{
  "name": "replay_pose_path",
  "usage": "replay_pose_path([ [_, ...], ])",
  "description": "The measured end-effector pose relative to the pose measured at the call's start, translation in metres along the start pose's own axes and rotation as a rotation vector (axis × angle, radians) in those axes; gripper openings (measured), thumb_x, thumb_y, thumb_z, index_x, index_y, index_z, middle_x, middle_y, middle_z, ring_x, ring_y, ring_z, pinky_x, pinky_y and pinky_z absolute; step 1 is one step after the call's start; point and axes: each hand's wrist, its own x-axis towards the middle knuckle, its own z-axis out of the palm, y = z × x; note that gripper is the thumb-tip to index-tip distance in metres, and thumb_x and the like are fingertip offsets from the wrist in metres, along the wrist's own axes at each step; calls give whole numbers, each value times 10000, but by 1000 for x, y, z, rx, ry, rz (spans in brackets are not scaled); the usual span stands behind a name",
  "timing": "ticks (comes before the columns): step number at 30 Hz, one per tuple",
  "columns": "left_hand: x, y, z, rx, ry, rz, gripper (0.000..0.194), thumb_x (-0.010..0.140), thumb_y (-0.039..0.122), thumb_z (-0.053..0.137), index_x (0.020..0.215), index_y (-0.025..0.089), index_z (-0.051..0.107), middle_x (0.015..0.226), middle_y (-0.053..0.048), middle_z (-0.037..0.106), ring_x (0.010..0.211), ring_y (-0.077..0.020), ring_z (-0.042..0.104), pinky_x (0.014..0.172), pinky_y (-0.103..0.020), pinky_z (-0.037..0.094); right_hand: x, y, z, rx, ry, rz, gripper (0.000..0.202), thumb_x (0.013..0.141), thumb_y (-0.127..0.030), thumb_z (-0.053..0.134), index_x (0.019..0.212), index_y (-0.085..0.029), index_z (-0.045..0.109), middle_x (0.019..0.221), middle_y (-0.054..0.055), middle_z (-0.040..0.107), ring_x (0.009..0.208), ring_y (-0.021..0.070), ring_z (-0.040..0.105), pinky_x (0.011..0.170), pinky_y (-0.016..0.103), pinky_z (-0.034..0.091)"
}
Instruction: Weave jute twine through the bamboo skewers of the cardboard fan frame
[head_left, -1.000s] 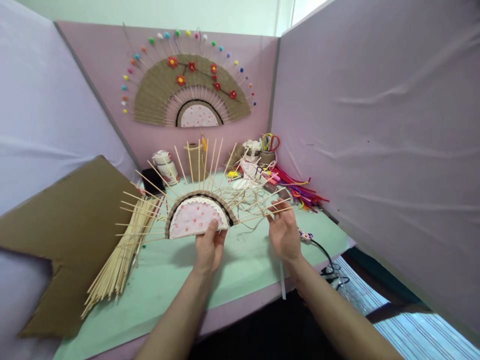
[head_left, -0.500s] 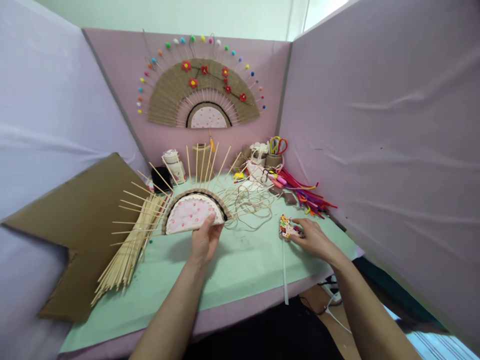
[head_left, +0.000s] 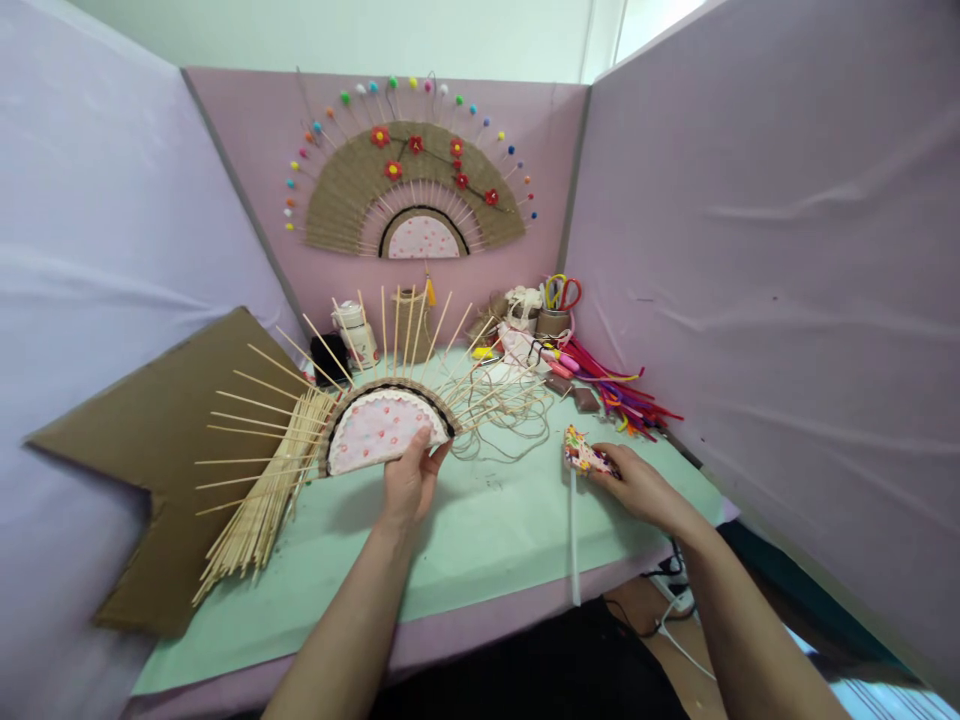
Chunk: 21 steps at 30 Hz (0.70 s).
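My left hand (head_left: 409,478) grips the lower right edge of a half-round fan base (head_left: 375,440), thumb on its pink patterned face. Thin wooden sticks fan out from the base's curved brown-and-black rim, and it is held up over the table. Over at the right, my right hand (head_left: 637,482) is closed round a glue gun (head_left: 586,455) with a colourful spotted body. A long whitish glue stick (head_left: 574,540) hangs from the gun toward the table's front edge. The gun's nozzle cannot be made out.
A bundle of wooden sticks (head_left: 262,500) lies at left beside brown cardboard (head_left: 180,450). Loose twine (head_left: 510,410), pipe cleaners (head_left: 622,390), a twine spool (head_left: 411,325), a white bottle (head_left: 355,335) and scissors (head_left: 562,290) stand or lie behind. A finished fan (head_left: 416,185) hangs on the back panel.
My right hand has closed more firmly round the glue gun and turned it slightly. The stick fan has tilted a little in my left hand. The view has shifted slightly.
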Motion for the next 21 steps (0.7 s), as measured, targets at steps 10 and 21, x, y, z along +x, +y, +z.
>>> replay_pose_path([
  [10,-8,-6,7,113,73,124,440,573,178,850,974,233,677,999,-13,702,870,-168,655,756,-332,581,-13,-58,-15,1132,313,189,352,667,-476,734,863,-203,633,699,-5,490,568,104,395,415,214,292],
  [21,-15,-20,5,160,17,53,437,570,224,862,966,232,679,984,-22,703,899,-174,655,759,-303,573,-21,-95,14,957,72,64,480,728,-621,662,637,-207,438,552,-49,375,489,91,358,451,253,294],
])
